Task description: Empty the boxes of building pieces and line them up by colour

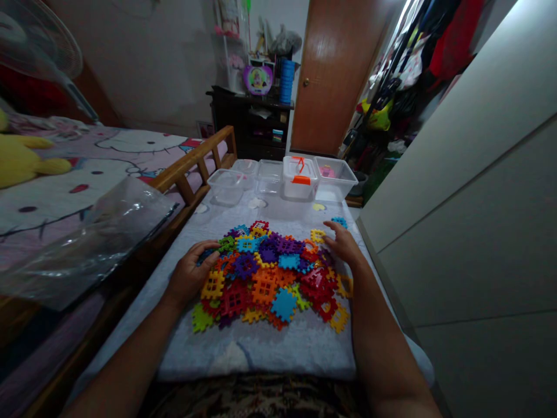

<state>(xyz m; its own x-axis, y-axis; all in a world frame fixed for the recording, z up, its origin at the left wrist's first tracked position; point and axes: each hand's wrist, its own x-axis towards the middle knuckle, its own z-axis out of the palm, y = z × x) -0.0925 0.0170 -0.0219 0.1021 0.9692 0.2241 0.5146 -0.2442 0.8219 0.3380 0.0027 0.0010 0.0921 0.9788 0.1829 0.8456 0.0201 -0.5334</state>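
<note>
A pile of colourful plastic interlocking pieces (263,284) lies on the cloth-covered table (243,354). My left hand (191,273) rests at the pile's left edge, its fingers apart beside a green piece (226,244) and holding nothing. On the other side, my right hand (342,241) is at the pile's upper right, fingers spread and empty, near a yellow piece (317,235). Just beyond that hand lies a blue piece (339,222). Toward the front of the pile are a blue square (284,305) and a lime piece (202,318).
Clear plastic containers (226,188) line the table's far end, with a lidded box with orange latches (300,188) and a larger bin (335,180) holding something pink. A wooden bed rail (191,168) runs along the left; white cabinets (470,232) stand at right.
</note>
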